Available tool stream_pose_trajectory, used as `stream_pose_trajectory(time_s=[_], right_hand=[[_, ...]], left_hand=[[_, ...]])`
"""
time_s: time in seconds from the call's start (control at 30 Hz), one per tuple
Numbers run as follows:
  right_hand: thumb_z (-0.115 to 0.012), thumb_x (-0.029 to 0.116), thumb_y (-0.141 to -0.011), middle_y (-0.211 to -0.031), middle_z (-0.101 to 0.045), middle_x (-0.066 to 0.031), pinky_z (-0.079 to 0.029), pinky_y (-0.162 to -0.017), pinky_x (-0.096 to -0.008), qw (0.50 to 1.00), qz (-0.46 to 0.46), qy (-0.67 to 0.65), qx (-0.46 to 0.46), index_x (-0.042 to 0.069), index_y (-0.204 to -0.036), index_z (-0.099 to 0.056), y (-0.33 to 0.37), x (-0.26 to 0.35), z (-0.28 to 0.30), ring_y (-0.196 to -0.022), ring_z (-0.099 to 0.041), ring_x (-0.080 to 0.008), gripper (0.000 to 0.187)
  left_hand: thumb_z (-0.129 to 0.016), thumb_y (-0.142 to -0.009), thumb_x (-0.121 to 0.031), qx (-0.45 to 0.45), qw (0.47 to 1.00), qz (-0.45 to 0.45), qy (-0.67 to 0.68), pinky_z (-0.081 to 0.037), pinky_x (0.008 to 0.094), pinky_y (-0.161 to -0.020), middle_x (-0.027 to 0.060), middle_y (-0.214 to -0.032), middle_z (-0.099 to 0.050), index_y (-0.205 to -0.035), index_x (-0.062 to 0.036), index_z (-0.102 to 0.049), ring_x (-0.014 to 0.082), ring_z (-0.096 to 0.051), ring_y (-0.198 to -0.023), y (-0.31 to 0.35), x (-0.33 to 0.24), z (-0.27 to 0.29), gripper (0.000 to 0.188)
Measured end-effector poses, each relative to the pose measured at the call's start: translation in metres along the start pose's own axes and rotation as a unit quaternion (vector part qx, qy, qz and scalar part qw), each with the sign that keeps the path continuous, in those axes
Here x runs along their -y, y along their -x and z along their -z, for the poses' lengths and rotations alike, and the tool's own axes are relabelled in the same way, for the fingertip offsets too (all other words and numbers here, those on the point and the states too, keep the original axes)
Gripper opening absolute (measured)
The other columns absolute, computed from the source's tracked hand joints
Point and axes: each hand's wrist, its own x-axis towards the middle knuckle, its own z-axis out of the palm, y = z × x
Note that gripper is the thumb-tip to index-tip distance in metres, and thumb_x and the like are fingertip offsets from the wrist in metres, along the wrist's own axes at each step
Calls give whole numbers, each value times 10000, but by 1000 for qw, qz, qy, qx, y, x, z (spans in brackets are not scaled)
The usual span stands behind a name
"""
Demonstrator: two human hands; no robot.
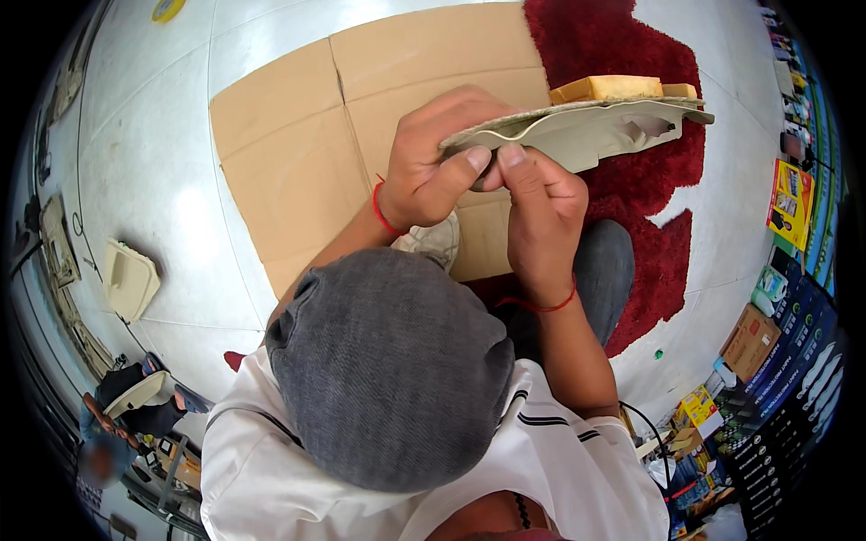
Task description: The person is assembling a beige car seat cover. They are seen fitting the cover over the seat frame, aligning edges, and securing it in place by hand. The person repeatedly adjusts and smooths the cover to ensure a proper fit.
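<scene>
My left hand (437, 149) grips the near-left end of a beige trim panel (577, 135), its fingers behind the panel and its thumb at the front. The panel is seen nearly edge-on and has a pale, wavy sheet-like layer along the near side. Close beside that thumb, my right hand (546, 198) pinches the layer's edge between thumb and bent fingers. Something small and dark shows between the two hands, too hidden to name. Behind the panel lies a yellowish block (606, 87), partly covered by it. My grey-clad knee (397, 370) rises below my hands.
A cardboard sheet (280, 153) and a dark red rug (649, 54) lie on the pale tiled floor. Another beige part (131, 279) rests at left. A person (135, 410) handles a beige part at lower left. Boxes (750, 343) line the right side; a yellow tape roll (168, 9) sits far left.
</scene>
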Motion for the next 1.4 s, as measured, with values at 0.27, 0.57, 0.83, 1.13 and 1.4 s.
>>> stream_pose_trajectory(time_s=[0.27,0.57,0.83,1.13,1.4], right_hand=[[-608,134,-1042,-782,-672,-7,-459,-747,-232,1000,9,24,-15,-23,-782,-675,3,2,-4,-772,-575,-66,311],[-607,60,-996,-735,-667,-8,-462,-659,-221,999,23,23,-39,-41,-749,-669,-3,2,-17,-719,-563,-46,273],[-608,9,-934,-696,-667,-18,-449,-621,-218,999,1,15,-44,-49,-730,-674,-11,6,-12,-684,-570,-45,222],[-668,24,-880,-632,-653,-8,-428,-549,-225,996,5,68,-59,-48,-679,-683,-21,13,-17,-606,-544,-35,213],[-662,8,-894,-593,-573,27,-400,-525,-229,977,94,173,-83,-40,-643,-591,-21,8,-22,-600,-483,-21,265]], left_hand=[[-465,-783,-153,9,999,34,31,-531,377,-784,193,-1007,-689,-1112,64,-704,286,-652,-865,-3,-6,1,461],[-469,-814,-184,-12,999,39,-13,-496,318,-773,169,-1020,-653,-1097,131,-644,210,-606,-882,2,-4,2,458],[-493,-837,-113,-13,1000,17,-18,-495,307,-768,160,-995,-651,-1128,133,-643,202,-599,-863,3,1,2,409],[-471,-840,-95,-23,998,52,-20,-481,301,-706,144,-980,-649,-1124,118,-656,179,-582,-825,-1,-2,3,400],[-466,-811,-61,-26,998,49,34,-512,365,-770,171,-983,-665,-1072,72,-673,280,-608,-848,-7,-8,2,359]])
